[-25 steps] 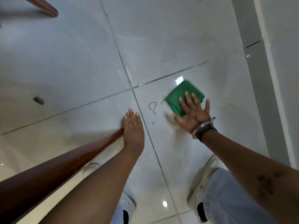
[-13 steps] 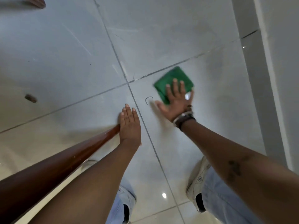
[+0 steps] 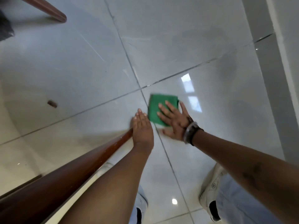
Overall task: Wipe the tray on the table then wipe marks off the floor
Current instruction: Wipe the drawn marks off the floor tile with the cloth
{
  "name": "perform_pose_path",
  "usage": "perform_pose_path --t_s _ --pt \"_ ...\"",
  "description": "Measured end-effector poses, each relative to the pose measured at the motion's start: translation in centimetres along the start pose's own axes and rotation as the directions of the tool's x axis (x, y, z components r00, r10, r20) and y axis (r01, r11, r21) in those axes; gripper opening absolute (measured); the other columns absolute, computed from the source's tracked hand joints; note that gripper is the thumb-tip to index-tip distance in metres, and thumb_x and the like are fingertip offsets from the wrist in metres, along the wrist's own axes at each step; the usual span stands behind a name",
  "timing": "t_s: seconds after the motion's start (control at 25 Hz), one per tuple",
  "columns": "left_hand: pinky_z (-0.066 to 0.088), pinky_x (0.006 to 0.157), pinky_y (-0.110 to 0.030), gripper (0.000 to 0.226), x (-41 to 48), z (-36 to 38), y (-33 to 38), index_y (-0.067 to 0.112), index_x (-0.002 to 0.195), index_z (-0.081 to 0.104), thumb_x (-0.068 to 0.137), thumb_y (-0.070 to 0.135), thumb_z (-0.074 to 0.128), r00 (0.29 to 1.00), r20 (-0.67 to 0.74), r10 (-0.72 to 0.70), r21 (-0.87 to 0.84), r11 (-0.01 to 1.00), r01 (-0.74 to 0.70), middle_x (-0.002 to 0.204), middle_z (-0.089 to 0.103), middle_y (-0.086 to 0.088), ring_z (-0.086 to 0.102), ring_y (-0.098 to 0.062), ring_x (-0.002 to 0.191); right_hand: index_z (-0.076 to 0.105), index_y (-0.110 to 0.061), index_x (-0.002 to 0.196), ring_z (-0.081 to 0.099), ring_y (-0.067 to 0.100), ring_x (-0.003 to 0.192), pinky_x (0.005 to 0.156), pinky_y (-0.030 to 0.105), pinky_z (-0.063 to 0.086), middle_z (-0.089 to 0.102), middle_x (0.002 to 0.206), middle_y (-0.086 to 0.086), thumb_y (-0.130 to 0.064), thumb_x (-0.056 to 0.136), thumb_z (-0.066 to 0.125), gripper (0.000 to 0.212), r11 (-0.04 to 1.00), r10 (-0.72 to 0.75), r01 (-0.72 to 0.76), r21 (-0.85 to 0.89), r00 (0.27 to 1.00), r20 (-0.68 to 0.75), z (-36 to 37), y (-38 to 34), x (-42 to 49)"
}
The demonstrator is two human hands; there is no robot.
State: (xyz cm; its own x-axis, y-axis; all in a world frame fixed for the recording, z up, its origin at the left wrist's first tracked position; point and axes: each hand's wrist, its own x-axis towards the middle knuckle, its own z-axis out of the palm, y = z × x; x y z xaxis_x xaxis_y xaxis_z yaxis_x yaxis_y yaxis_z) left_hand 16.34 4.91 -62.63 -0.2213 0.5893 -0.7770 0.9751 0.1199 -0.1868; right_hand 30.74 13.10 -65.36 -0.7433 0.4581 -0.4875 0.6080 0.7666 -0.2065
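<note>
A folded green cloth [image 3: 156,107] lies flat on the glossy grey floor tiles [image 3: 178,46], just below the crossing of the grout lines. My right hand [image 3: 174,120] presses down on the cloth with spread fingers; a dark wristband sits on that wrist. My left hand [image 3: 142,126] rests flat on the floor just left of the cloth, fingers together, beside the foot of a wooden leg. No pen marks show on the tile around the cloth. The tray is out of view.
A brown wooden table leg [image 3: 68,173] slants from bottom left to my left hand. Another wooden leg [image 3: 48,10] stands at top left. A small brown scrap [image 3: 52,104] lies on the left tile. A wall skirting [image 3: 275,78] runs along the right. My white shoes [image 3: 210,191] sit below.
My right hand slid the cloth leftward over the spot where the pen marks were; the question-mark shapes seen earlier no longer show. My left hand stayed planted.
</note>
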Motion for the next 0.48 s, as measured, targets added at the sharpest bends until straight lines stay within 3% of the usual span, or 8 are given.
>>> perform_pose_path --t_s 0.04,0.12,0.2,0.24,0.32,0.4,0.48 --pt "0.0 0.123 -0.048 0.106 0.0 -0.2 -0.1 -0.011 0.152 -0.003 0.087 0.034 0.067 1.0 0.015 0.008 -0.005 1.0 -0.008 0.159 -0.008 -0.035 -0.002 -0.044 0.15 0.041 -0.024 0.143 0.022 0.031 0.146 0.113 0.068 0.009 0.03 0.158 0.004 -0.06 0.085 0.035 0.069 0.986 -0.163 0.164 -0.022 0.986 0.024 0.8 0.9 -2.1" --pt "0.001 0.123 -0.049 0.102 -0.1 -0.3 0.1 -0.012 0.152 -0.003 0.089 0.031 0.066 0.999 0.033 0.001 0.003 1.0 -0.001 0.158 -0.008 -0.036 -0.002 -0.046 0.149 0.05 -0.023 0.137 0.039 0.031 0.139 0.114 0.067 0.006 0.044 0.151 0.006 -0.056 0.083 0.04 0.064 0.971 -0.219 0.214 -0.102 0.975 -0.037 1.3 3.7 -5.3" --pt "0.0 0.122 -0.049 0.102 -0.2 -0.2 0.4 -0.013 0.151 -0.002 0.089 0.031 0.066 1.0 0.029 -0.004 0.015 1.0 0.004 0.158 -0.007 -0.036 -0.001 -0.046 0.149 0.052 -0.022 0.136 0.042 0.031 0.137 0.115 0.064 -0.004 0.048 0.148 0.009 -0.058 0.081 0.037 0.067 0.989 0.042 -0.057 -0.133 0.993 -0.11 0.7 5.3 -4.1" --pt "0.0 0.122 -0.048 0.102 -0.2 -0.1 0.5 -0.013 0.151 -0.002 0.089 0.031 0.066 1.0 0.019 -0.005 0.015 1.0 0.005 0.158 -0.007 -0.036 -0.001 -0.046 0.149 0.051 -0.021 0.136 0.038 0.032 0.139 0.114 0.066 -0.001 0.045 0.15 0.01 -0.059 0.081 0.037 0.068 0.975 0.199 -0.207 -0.075 0.974 -0.109 -0.1 5.1 -1.8" --pt "0.0 0.122 -0.048 0.101 -0.1 0.3 0.4 -0.012 0.152 -0.002 0.09 0.032 0.066 1.0 -0.005 -0.014 0.018 1.0 0.014 0.159 -0.006 -0.035 -0.001 -0.045 0.149 0.044 -0.02 0.14 0.024 0.032 0.145 0.112 0.066 0.001 0.033 0.157 0.009 -0.061 0.082 0.037 0.071 0.945 0.325 -0.318 0.077 0.94 -0.104 -2.0 2.9 2.9" --pt "0.0 0.123 -0.047 0.101 -0.1 0.0 0.1 -0.011 0.152 -0.002 0.09 0.031 0.065 1.0 0.001 -0.009 0.022 1.0 0.009 0.159 -0.007 -0.035 -0.001 -0.044 0.15 0.034 -0.022 0.146 0.011 0.03 0.149 0.113 0.064 -0.003 0.02 0.161 0.006 -0.062 0.084 0.033 0.074 0.982 0.188 -0.188 0.004 0.982 -0.031 -2.1 1.3 3.9" --pt "0.0 0.123 -0.047 0.1 0.0 -0.4 -0.1 -0.01 0.152 -0.002 0.09 0.031 0.065 1.0 0.022 0.011 0.022 1.0 -0.012 0.159 -0.009 -0.035 -0.002 -0.044 0.15 0.034 -0.022 0.148 0.015 0.031 0.148 0.113 0.065 0.0 0.023 0.161 0.006 -0.058 0.085 0.039 0.072 0.997 -0.027 0.031 -0.067 0.998 0.053 -0.8 1.8 -0.7"
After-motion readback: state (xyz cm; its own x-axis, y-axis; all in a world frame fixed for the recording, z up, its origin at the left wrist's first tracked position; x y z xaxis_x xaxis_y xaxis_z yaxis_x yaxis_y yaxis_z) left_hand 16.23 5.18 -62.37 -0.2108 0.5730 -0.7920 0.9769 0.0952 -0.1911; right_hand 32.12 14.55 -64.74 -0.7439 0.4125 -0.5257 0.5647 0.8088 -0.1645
